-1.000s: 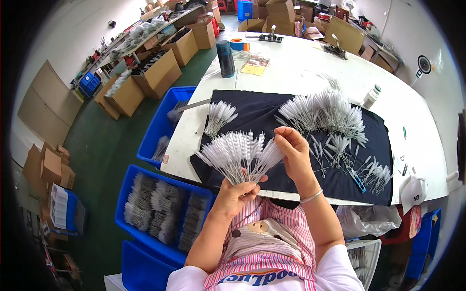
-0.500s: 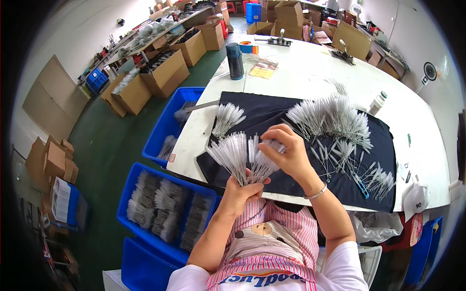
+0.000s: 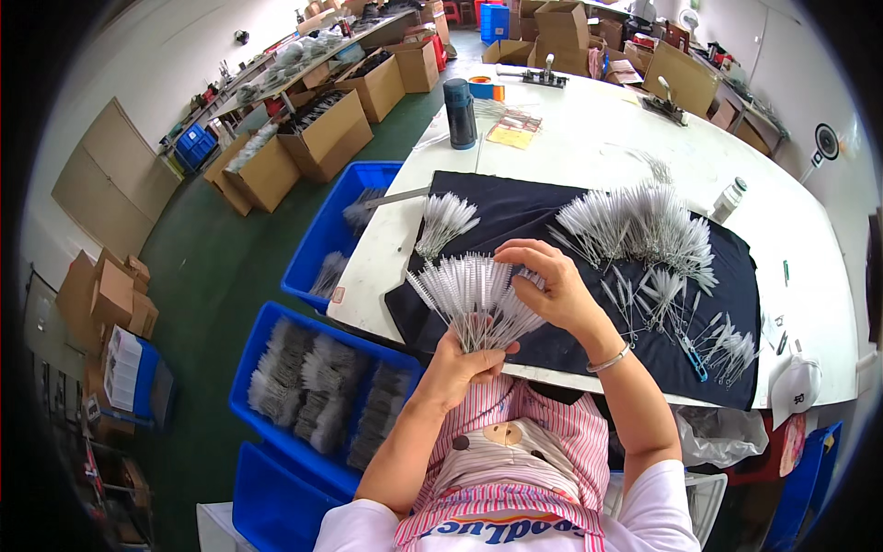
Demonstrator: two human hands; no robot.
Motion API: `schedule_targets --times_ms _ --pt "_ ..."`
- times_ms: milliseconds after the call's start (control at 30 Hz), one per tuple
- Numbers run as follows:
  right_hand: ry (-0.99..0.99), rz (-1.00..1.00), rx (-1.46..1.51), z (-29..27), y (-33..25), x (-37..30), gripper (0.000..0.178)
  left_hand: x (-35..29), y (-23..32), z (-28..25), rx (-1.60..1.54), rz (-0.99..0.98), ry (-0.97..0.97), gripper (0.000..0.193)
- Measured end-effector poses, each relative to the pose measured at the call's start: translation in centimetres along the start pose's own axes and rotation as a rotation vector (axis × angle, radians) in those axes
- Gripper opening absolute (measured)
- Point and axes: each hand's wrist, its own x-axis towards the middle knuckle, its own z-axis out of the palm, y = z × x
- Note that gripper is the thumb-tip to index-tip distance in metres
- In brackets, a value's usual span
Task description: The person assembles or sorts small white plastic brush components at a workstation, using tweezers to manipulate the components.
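A fanned bundle of thin wire brushes with white bristles [image 3: 460, 285] stands upright in my left hand [image 3: 467, 366], whose fingers close round the wire stems. My right hand [image 3: 557, 290] is bent over the bundle's right side, its curled fingers at the bristle tops; the palm hides part of the brushes there. Beneath both hands lies a dark cloth [image 3: 529, 207]. On it, a small brush bunch [image 3: 447, 224] lies behind the held bundle, and a large brush pile [image 3: 644, 221] spreads to the right. A blue-handled tool [image 3: 692, 357] lies among loose brushes [image 3: 727, 350].
Blue bins [image 3: 241, 386] holding brush bundles stand left of the white table [image 3: 598, 110]. A dark flask [image 3: 460, 115], a tape roll [image 3: 485, 89], a small bottle [image 3: 729, 200] and a white cap [image 3: 796, 386] are on the table. Cardboard boxes [image 3: 322, 138] stand on the floor at the far left.
The gap in the middle of the held fan has closed up. My right hand's fingers have shifted slightly over the bristle tops. The view has shifted a little.
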Motion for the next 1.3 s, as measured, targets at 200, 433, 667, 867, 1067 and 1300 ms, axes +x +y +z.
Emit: schedule_targets --times_ms 200,433,667,867,1067,1300 --pt "-0.012 0.100 -0.023 0.0 -0.9 0.4 0.048 -0.2 -0.4 0.1 -0.035 0.082 0.071 0.039" --pt "0.010 0.145 0.359 0.2 0.3 0.0 0.047 -0.4 0.3 -0.2 -0.022 0.064 0.098 0.035" --pt "0.028 0.176 0.535 1.5 1.2 -0.3 0.043 -0.8 0.5 -1.3 0.036 0.060 0.185 0.019" --pt "0.048 0.247 0.719 2.7 2.2 -0.7 0.039 -1.2 0.6 -1.5 0.009 0.040 0.294 0.021" --pt "0.070 0.163 0.523 1.8 0.1 1.0 0.039 -1.1 0.5 -1.8 0.161 -0.004 0.291 0.023" --pt "0.046 0.178 0.172 2.1 -0.5 1.8 0.026 -1.3 1.1 -1.5 0.134 0.033 0.294 0.016"
